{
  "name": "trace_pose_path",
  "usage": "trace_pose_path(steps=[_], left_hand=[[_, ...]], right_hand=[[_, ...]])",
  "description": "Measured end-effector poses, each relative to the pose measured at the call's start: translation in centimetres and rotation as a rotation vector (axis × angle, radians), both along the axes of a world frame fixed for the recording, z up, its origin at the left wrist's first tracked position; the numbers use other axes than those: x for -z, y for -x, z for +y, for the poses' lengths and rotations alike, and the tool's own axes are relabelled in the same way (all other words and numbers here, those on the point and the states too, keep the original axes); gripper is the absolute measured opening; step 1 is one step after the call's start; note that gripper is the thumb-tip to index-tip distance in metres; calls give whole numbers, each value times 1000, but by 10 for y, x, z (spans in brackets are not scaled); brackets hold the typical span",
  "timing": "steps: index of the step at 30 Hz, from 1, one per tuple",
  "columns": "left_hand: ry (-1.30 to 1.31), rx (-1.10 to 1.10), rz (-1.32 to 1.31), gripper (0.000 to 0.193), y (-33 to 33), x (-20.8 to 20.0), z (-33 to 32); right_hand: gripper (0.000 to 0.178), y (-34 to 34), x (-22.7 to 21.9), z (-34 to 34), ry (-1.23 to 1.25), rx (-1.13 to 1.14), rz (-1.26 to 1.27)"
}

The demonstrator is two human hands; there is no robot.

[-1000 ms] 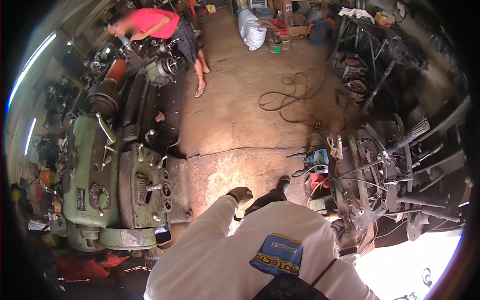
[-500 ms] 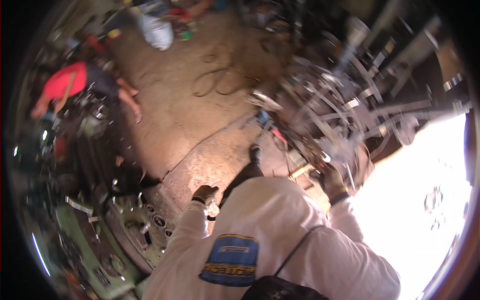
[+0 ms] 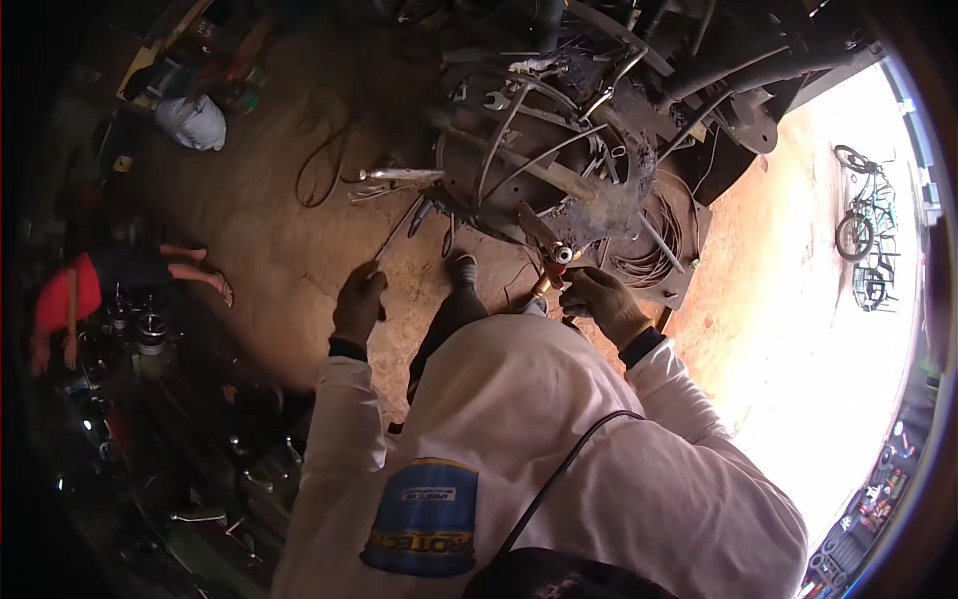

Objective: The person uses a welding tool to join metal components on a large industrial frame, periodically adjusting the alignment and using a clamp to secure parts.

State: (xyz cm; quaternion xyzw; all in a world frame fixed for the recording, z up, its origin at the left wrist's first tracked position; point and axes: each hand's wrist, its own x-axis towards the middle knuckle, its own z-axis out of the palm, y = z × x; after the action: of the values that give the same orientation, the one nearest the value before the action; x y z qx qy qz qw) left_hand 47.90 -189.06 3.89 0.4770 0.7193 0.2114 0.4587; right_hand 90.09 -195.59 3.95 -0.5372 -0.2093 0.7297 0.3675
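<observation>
My left hand point(image 3: 359, 307), in a brown work glove, is out in front of me at the left, its fingers curled. A thin dark rod or line point(image 3: 399, 230) runs from its fingertips toward the workbench; whether the hand holds it I cannot tell. My right hand point(image 3: 606, 305), gloved too, has its fingers closed at a metal tool with a red part and round shiny end point(image 3: 561, 257), beside the bench's near edge. Its exact kind is unclear. On the dark steel workbench point(image 3: 514, 188) lie bent metal bars point(image 3: 504, 145) and an open-end wrench point(image 3: 496, 101).
Coiled wire point(image 3: 654, 240) lies right of the bench. Locking pliers point(image 3: 399, 175) jut from its left edge. A cable loop point(image 3: 321, 172) rests on the floor. A person in red point(image 3: 70, 295) is at the left, near dark machinery point(image 3: 150, 334). Bicycles point(image 3: 858, 225) stand outside.
My view has swung to the right, bringing the bench in front of me. Both hands now appear higher in view, and the left one is farther forward.
</observation>
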Motion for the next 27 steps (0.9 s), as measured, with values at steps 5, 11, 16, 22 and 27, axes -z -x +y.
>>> trace_pose_path(steps=[5, 11, 16, 22, 27], left_hand=[[-211, -7, -124, 39, -11, -13, 88], [-762, 310, -91, 23, -41, -28, 176], [-755, 570, -98, 25, -72, -57, 230], [-834, 723, -114, 34, -101, -17, 294], [-1009, 797, 1, 39, -104, 13, 318]], right_hand=[[32, 6, -9, 6, -34, 94, -1], [28, 21, -19, 15, -29, 191, -151], [33, 31, -5, 4, -38, 298, -208], [27, 65, 1, 2, -212, 478, -426], [29, 88, -12, -3, -84, 700, -224]])
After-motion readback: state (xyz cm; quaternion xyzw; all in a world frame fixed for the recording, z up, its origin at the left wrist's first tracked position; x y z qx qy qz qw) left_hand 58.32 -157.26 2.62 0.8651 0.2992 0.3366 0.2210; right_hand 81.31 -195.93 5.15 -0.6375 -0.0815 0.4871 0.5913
